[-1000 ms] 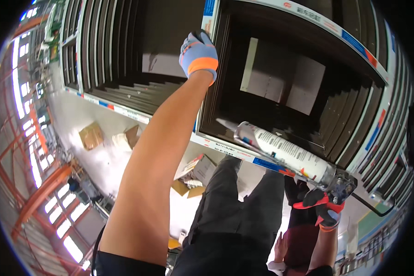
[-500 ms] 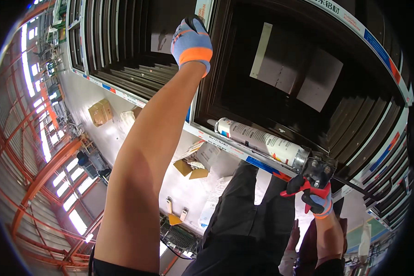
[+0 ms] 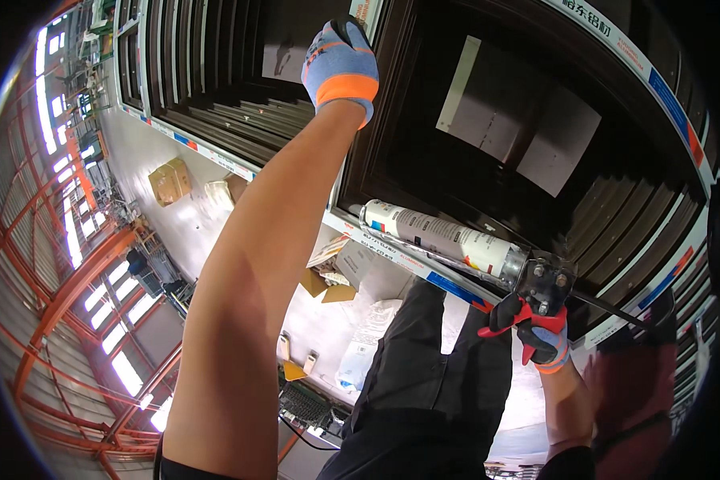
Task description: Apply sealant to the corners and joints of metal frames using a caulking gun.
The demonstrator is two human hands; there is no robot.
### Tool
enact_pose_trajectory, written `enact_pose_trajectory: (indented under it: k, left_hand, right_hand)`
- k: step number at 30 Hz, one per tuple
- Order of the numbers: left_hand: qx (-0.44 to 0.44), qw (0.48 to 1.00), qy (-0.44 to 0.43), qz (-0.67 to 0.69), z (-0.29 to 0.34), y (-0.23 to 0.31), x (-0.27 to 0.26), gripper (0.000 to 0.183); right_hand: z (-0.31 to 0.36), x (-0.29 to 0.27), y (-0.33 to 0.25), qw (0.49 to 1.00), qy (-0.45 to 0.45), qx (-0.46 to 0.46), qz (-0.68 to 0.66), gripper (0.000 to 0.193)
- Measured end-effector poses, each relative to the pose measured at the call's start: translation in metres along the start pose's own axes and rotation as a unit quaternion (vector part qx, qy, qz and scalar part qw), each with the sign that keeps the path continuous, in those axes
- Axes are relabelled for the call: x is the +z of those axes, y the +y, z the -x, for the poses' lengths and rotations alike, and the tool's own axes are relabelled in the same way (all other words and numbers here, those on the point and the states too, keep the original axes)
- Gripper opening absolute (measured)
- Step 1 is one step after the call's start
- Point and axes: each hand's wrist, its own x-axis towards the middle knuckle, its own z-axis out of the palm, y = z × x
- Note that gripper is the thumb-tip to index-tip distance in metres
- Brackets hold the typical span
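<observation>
My left hand (image 3: 341, 70), in a blue knit glove with an orange cuff, is closed around the middle bar (image 3: 366, 152) of a large dark window frame. Its fingertips are partly hidden behind the bar. Low on the right, my right hand (image 3: 550, 346), gloved alike, grips the red handle of a caulking gun (image 3: 546, 282). A white sealant cartridge (image 3: 440, 234) sits in the gun. Its nozzle points left along the frame's near edge (image 3: 448, 282), close to the inside corner below my left wrist.
More stacked dark profiles (image 3: 624, 232) lie under the frame. On the floor are a cardboard box (image 3: 170, 182), an open carton (image 3: 328, 286) and a white bag (image 3: 366, 348). At the right stands a person in dark red clothing (image 3: 636, 372).
The caulking gun and my right hand have shifted slightly left and up. My left hand keeps its hold on the bar. The other person has moved right, away from beside my right forearm.
</observation>
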Motion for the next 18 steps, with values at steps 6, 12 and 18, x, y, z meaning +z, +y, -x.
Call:
enact_pose_trajectory:
  k: [6, 12, 18]
  left_hand:
    - [-0.019, 1.000, 0.005, 0.013, 0.0023, 0.0000, -0.0015, 0.039]
    - [-0.021, 1.000, -0.008, 0.004, 0.0045, -0.0013, 0.0007, 0.041]
    - [-0.004, 0.999, -0.032, 0.009, -0.0032, -0.0049, 0.0037, 0.047]
  right_hand:
    - [0.0048, -0.0091, 0.0060, 1.000, 0.014, 0.007, 0.000, 0.052]
    - [0.0062, -0.0090, 0.0049, 1.000, 0.006, 0.002, 0.016, 0.052]
    - [0.0069, -0.0108, 0.0009, 1.000, 0.004, -0.017, 0.010, 0.050]
